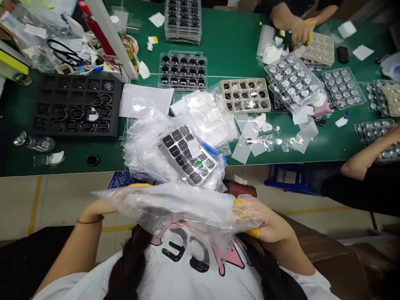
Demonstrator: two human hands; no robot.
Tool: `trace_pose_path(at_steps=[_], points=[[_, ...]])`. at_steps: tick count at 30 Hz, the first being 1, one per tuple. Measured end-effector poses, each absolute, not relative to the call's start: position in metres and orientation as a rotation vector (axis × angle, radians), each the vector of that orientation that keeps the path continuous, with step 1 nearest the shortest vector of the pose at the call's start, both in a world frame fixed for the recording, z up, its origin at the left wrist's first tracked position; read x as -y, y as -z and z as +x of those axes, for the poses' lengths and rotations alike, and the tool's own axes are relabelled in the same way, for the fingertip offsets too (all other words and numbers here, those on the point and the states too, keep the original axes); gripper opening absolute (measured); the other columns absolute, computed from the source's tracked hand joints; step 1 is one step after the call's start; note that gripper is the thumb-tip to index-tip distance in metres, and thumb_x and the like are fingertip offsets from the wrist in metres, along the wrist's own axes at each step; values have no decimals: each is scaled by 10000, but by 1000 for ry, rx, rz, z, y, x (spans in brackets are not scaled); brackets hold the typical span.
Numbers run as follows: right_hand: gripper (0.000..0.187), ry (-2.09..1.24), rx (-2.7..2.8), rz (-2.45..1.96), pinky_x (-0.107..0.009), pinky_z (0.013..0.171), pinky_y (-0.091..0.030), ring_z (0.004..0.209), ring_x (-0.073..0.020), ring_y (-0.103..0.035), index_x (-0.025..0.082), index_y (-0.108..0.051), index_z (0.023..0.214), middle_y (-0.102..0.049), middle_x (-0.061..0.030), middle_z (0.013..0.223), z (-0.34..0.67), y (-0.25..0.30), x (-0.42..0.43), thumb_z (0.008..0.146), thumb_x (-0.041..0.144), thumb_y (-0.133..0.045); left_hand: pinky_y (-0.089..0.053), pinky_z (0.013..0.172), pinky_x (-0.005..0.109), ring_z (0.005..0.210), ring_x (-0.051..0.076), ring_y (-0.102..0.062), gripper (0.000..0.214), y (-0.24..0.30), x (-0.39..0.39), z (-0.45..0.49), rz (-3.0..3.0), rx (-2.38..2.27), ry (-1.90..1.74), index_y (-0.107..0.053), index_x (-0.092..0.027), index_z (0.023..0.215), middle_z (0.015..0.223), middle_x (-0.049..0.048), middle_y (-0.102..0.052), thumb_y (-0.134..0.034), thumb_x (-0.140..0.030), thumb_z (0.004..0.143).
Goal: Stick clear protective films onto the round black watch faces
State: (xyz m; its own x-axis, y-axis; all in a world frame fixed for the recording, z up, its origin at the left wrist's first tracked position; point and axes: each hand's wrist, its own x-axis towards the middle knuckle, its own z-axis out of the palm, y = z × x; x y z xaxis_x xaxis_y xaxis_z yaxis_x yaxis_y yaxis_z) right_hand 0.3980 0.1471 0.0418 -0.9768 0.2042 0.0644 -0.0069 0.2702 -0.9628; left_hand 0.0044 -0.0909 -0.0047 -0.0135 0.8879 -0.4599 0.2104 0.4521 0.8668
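A large clear plastic bag (187,204) stretches across in front of my chest, held between both hands. My right hand (265,218), with yellow finger covers, is closed on the bag's right end. At its left end, my left hand (112,204) lies mostly behind the plastic, closed around the edge; a bit of yellow shows there too. Just beyond the bag, a sheet of black square labels (187,154) rests on crumpled clear bags (146,146) at the table edge.
A black tray (76,106) of round parts stands left, near a small glass bottle (39,142). A beige tray (246,96), clear trays (183,71) and stacked blister trays (293,79) line the green table (231,46). Co-workers' hands (301,31) are across and at right.
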Motion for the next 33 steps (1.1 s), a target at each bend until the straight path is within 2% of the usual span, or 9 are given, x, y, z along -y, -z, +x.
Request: trace_pose_path(at_steps=[3,6,7,10,12,14,19,27,33], points=[[308,-1625,2370,-114,-224,683,-435,717,-114,-596,198,-606,828,-666,-27,753,388,-52,-143,1057,346,-464,-603,962,318,1216,246,-713,433,-33,68,-43,955,-1603,-414,-699,-323,1274,1319,-16,-748,-706,-444,859],[316,-1637,2341,-174,-225,691,-429,738,-116,-607,198,-610,853,-680,-33,779,396,-50,-140,1070,347,-434,-573,937,321,1067,174,-721,365,-52,7,-45,1218,-1834,-714,-703,-312,1235,1202,-52,-774,-627,-482,921],[347,-1655,2345,-182,-231,675,-419,710,-117,-588,196,-600,829,-659,-32,750,400,-48,-139,1075,354,-412,-567,955,348,1050,175,-711,369,-50,-22,-35,1398,-1840,-734,-701,-305,1244,1230,-33,-761,-647,-458,912],[429,-1692,2378,-165,-241,626,-373,634,-113,-493,190,-544,735,-562,-20,668,410,-44,-135,1082,365,-364,-522,1058,442,1184,267,-669,426,-18,-116,23,1877,-1437,-358,-685,-243,1302,1305,77,-728,-616,-414,918],[438,-1673,2419,-190,-244,618,-344,631,-113,-448,187,-520,706,-519,-14,660,414,-42,-133,1078,359,-365,-463,1128,450,1351,303,-562,474,12,-167,66,2045,-1246,5,-642,-217,1355,1464,115,-628,-654,-341,898],[410,-1621,2459,-243,-250,628,-327,645,-115,-441,185,-519,704,-515,-13,675,419,-39,-130,1061,345,-396,-415,1160,439,1385,320,-503,568,40,-199,98,2153,-1158,195,-617,-188,1370,1505,149,-576,-734,-304,827],[308,-1555,2448,-299,-253,639,-300,660,-111,-432,184,-506,687,-524,-6,687,428,-33,-124,986,252,-488,-461,1030,441,1238,379,-546,624,68,-224,119,2219,-1086,379,-649,-110,1279,1334,234,-614,-805,-383,740],[285,-1620,2363,-336,-269,678,-323,701,-128,-430,188,-514,705,-543,-14,712,437,-22,-118,983,249,-500,-475,892,393,1072,362,-628,578,74,-229,137,2266,-998,563,-673,-101,1119,1151,219,-695,-797,-509,729],[222,-1640,2320,-373,-269,674,-313,691,-124,-399,195,-484,730,-486,9,706,440,-21,-116,948,172,-515,-473,891,384,1055,327,-639,599,69,-238,131,2275,-888,518,-659,-121,1178,1130,187,-690,-572,-638,889]])
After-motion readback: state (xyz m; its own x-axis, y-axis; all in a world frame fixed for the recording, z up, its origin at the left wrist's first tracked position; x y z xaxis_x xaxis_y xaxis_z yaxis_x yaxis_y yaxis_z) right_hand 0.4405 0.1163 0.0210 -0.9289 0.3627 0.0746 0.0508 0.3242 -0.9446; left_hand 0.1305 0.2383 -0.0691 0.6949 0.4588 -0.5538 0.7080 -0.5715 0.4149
